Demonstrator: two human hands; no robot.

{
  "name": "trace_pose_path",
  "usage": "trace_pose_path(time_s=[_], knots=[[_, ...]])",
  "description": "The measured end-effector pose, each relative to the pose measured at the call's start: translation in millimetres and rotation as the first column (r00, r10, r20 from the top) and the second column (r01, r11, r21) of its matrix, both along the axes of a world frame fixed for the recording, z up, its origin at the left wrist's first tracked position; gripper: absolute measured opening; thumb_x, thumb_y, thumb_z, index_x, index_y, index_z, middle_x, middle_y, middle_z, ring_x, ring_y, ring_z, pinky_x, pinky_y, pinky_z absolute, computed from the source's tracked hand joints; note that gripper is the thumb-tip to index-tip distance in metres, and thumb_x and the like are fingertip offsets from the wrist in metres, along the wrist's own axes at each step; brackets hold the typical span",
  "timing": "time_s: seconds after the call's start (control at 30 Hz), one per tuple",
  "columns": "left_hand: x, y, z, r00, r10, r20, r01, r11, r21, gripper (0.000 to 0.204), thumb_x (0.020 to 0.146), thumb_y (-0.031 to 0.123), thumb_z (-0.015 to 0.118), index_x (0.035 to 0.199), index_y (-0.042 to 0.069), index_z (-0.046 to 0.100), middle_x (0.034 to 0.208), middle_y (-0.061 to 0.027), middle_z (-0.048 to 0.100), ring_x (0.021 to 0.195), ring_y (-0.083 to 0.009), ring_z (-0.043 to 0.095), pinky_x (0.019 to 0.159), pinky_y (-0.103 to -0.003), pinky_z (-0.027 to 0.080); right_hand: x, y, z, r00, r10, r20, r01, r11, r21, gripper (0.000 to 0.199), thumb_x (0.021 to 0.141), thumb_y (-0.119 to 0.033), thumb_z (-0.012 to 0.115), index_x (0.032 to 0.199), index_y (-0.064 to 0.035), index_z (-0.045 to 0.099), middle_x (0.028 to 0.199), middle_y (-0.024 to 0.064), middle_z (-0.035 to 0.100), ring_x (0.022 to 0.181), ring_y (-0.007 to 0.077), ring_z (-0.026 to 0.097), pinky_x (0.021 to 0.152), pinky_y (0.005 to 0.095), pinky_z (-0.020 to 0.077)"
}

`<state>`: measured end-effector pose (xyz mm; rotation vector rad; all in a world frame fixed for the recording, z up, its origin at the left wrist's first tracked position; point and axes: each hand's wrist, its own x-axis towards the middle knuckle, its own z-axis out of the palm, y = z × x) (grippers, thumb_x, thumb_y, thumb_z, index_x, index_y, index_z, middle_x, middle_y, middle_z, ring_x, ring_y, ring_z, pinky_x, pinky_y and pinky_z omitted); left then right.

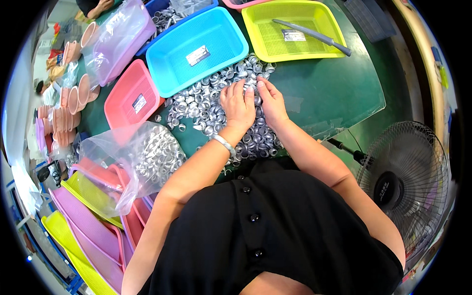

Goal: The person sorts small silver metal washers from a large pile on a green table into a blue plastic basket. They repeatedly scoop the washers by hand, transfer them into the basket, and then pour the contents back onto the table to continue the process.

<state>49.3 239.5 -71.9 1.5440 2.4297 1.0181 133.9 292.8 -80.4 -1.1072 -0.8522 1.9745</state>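
Shiny round metal caps (206,105) heaped on green table (324,93), both hands, left (237,105) and right (271,102), flat, fingers spread upon them.

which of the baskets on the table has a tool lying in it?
The yellow basket, at the far right of the row. A long grey rod-like tool lies across it. The blue basket and pink basket hold only a label each.

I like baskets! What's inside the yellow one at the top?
Inside the yellow basket lie a long grey rod and a small label card. Its mesh bottom under them is covered.
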Motion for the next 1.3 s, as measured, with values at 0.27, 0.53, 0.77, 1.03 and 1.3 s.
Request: trace_pose_path(time_s=[0.27,0.53,0.77,1.03,1.3], knots=[[14,2,0,0.972,0.199,0.123,-0.212,0.971,0.108,0.024,0.087,0.022,0.045,0.097,0.004,0.058,0.096,-0.0128,0.057,0.095,-0.0306,0.048,0.088,-0.04,0.033,-1,-2,10,1.0,0.027,0.003,-0.027,0.999,-0.029,0.031,0.087,-0.022,0.057,0.109,-0.0006,0.056,0.1,0.0026,0.058,0.092,0.0087,0.05,0.082,0.022,0.0389],[22,1,5,0.909,0.243,0.338,-0.325,0.922,0.212,0.022,0.086,0.018,0.045,0.095,0.0,0.053,0.094,-0.0183,0.055,0.088,-0.0356,0.051,0.078,-0.042,0.041,-7,-1,14,0.999,0.054,0.001,-0.054,0.997,-0.062,0.028,0.086,-0.02,0.057,0.107,-0.0015,0.057,0.098,0.003,0.059,0.091,0.0092,0.05,0.079,0.0226,0.0399],[15,-8,16,0.788,0.267,0.556,-0.419,0.892,0.166,0.03,0.092,0.023,0.042,0.109,0.002,0.056,0.106,-0.0149,0.058,0.101,-0.0245,0.053,0.088,-0.032,0.04,-17,-9,28,0.994,0.1,0.048,-0.1,0.995,-0.019,0.03,0.087,-0.021,0.056,0.109,-0.001,0.056,0.105,0.0045,0.059,0.097,0.011,0.05,0.084,0.024,0.0395],[4,-9,27,0.664,0.228,0.712,-0.515,0.83,0.214,0.026,0.09,0.022,0.048,0.097,0.001,0.061,0.093,-0.0103,0.061,0.085,-0.018,0.057,0.077,-0.028,0.044,-32,-22,35,0.998,0.021,-0.053,-0.027,0.994,-0.103,0.031,0.086,-0.022,0.058,0.11,-0.0027,0.056,0.105,0.0052,0.058,0.095,0.0136,0.051,0.081,0.0276,0.0417],[-4,-31,115,0.801,0.23,0.552,-0.498,0.769,0.402,0.021,0.086,0.018,0.053,0.09,0.0,0.062,0.086,-0.0126,0.062,0.079,-0.0236,0.059,0.072,-0.031,0.045,-41,-43,115,0.937,0.079,-0.342,-0.104,0.993,-0.057,0.029,0.088,-0.021,0.052,0.108,0.0001,0.054,0.1,0.0066,0.059,0.09,0.0146,0.055,0.079,0.0278,0.0453]])
